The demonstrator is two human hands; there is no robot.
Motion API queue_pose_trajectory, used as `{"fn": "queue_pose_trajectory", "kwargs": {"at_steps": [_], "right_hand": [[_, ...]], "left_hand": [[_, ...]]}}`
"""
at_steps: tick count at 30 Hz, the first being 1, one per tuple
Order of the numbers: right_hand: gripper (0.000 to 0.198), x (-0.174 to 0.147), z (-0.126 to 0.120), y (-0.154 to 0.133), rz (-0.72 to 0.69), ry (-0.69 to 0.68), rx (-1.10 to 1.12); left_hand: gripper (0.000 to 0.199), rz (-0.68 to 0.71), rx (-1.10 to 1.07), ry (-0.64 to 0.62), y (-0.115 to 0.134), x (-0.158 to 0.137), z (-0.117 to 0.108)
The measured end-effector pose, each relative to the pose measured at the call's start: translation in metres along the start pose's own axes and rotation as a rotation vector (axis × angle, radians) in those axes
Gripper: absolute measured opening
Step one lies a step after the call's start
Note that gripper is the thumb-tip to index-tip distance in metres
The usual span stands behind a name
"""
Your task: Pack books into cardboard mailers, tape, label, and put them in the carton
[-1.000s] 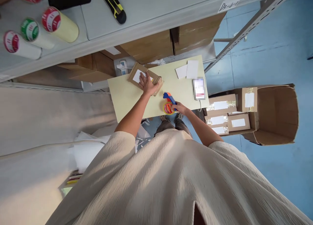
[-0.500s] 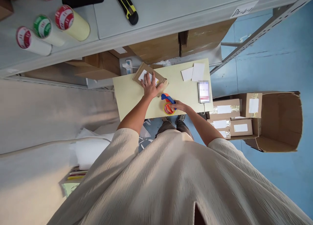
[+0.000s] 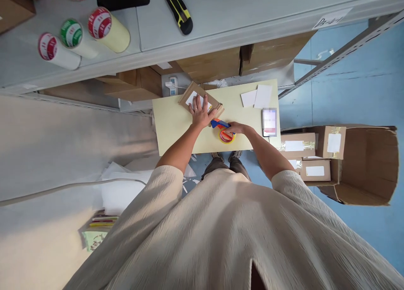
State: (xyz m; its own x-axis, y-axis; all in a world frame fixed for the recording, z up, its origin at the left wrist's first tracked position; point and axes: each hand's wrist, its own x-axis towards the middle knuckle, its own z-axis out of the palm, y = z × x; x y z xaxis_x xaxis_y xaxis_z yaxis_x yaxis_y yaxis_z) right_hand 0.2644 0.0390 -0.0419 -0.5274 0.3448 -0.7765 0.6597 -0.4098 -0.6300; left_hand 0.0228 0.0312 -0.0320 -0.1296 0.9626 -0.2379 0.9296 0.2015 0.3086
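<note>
My left hand lies with fingers spread on a small cardboard box that has a white label. The box sits at an angle on a pale yellow table. In my right hand is a blue and orange tape dispenser loaded with a roll of clear tape. The dispenser's front end is close to the box's near right corner; whether it touches the box, I cannot tell.
White papers and a phone lie on the table's right side. A large open carton with smaller labelled boxes stands to the right. Above the table, a shelf bears tape rolls and a box cutter.
My right hand has moved the tape dispenser slightly away from my body and toward the box. My left hand stays on the box. The whole view has shifted a little.
</note>
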Motion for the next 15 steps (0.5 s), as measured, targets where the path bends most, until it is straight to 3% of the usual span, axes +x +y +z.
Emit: {"fn": "queue_pose_trajectory", "kwargs": {"at_steps": [8,15], "right_hand": [[0.044,0.002,-0.023,-0.018,0.015,0.08,-0.331],[0.04,0.009,0.003,-0.035,-0.021,0.043,-0.358]], "left_hand": [[0.103,-0.012,0.011,-0.021,0.001,0.001,0.001],[0.1,-0.025,-0.016,-0.05,0.004,0.001,-0.006]]}}
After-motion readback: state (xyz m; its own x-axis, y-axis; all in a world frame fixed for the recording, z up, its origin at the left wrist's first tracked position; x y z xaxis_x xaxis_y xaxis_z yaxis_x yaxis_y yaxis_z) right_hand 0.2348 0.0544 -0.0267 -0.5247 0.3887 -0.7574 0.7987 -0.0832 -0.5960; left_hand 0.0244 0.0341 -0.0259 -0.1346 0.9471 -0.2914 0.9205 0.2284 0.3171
